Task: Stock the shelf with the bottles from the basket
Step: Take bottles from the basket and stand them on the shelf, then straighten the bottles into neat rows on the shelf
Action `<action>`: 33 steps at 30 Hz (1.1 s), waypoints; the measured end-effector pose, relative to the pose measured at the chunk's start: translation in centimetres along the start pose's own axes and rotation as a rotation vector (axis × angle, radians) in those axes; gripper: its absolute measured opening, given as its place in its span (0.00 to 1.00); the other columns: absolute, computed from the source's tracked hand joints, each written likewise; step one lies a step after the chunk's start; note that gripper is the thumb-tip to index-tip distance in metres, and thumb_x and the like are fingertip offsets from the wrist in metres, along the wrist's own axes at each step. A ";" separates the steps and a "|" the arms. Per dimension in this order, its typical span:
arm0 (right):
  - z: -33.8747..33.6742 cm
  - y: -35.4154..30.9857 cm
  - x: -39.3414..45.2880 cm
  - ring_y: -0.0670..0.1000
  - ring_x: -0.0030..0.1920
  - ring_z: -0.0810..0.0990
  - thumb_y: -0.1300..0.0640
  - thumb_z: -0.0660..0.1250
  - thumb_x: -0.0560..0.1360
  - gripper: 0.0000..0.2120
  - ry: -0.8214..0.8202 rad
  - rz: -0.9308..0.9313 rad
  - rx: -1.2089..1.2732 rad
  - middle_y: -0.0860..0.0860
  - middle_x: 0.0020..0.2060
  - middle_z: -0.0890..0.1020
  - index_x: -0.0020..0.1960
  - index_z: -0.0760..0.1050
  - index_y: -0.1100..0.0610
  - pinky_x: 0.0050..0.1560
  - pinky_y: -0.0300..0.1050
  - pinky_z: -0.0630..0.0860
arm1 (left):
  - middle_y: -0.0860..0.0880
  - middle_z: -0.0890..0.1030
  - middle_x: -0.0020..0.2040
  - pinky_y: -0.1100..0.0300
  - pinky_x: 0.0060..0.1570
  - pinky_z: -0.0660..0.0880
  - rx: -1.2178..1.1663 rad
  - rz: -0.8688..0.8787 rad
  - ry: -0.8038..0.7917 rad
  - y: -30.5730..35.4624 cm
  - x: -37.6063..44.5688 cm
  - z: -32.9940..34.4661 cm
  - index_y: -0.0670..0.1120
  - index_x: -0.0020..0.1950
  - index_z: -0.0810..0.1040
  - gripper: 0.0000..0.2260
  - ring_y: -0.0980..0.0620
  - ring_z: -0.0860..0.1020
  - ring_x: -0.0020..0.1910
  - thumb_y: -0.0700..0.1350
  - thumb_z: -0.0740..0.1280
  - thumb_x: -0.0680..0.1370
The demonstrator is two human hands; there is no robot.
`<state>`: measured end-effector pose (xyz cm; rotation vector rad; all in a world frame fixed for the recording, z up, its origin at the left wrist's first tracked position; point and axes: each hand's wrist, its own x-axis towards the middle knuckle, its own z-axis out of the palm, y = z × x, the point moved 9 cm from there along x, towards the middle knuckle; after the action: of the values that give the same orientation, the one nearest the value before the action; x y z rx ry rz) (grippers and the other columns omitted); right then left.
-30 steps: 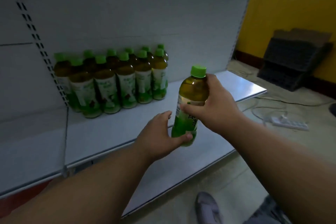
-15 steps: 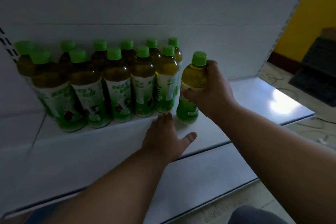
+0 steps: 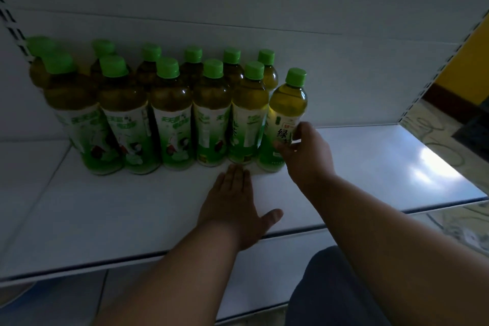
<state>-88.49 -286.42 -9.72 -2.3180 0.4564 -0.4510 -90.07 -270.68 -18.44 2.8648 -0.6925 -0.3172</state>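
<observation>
A green-capped tea bottle (image 3: 287,106) stands upright on the white shelf (image 3: 357,167), at the right end of the front row. My right hand (image 3: 304,151) holds its lower label, thumb and fingers curled round it. My left hand (image 3: 235,204) lies flat on the shelf just in front of the row, fingers straight, palm down. Several like bottles (image 3: 169,114) stand in two rows to the left, back row partly hidden. No basket is in view.
The shelf's back panel (image 3: 264,2) rises behind the bottles. Bare shelf surface runs right of the held bottle to the shelf's end. A lower shelf (image 3: 251,296) juts out below. A yellow wall (image 3: 465,66) and floor show at right.
The bottle went from in front of the shelf to standing at the row's right end. My left hand let go of its base and flattened on the shelf. My right hand slid lower on the bottle.
</observation>
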 end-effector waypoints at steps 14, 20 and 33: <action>1.1 -0.4 -1.6 0.53 0.60 0.77 0.52 0.72 0.75 0.26 -0.071 -0.035 -0.088 0.52 0.61 0.77 0.70 0.67 0.55 0.53 0.43 0.74 | 0.47 0.39 0.81 0.57 0.74 0.39 -0.094 -0.039 -0.016 -0.7 -0.7 -0.8 0.44 0.80 0.38 0.45 0.50 0.40 0.79 0.71 0.53 0.77; 4.4 -7.5 -8.9 0.51 0.61 0.77 0.42 0.72 0.73 0.31 -0.242 -0.256 -0.180 0.49 0.63 0.76 0.70 0.66 0.52 0.58 0.49 0.77 | 0.50 0.43 0.82 0.55 0.76 0.45 -0.141 -0.121 0.082 -7.6 -7.2 -4.0 0.48 0.81 0.41 0.43 0.51 0.44 0.80 0.70 0.55 0.77; 14.1 -28.9 -15.2 0.52 0.66 0.71 0.43 0.71 0.74 0.32 -0.391 -0.667 -0.247 0.50 0.68 0.70 0.73 0.64 0.51 0.62 0.46 0.71 | 0.48 0.49 0.82 0.52 0.76 0.53 -0.175 -0.329 0.220 -29.0 -15.1 -9.0 0.48 0.82 0.44 0.46 0.49 0.52 0.79 0.73 0.57 0.74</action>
<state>-90.05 -251.77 -1.64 -2.6846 -0.4931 -0.2386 -88.50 -237.13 -13.66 2.7781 -0.1451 -0.0957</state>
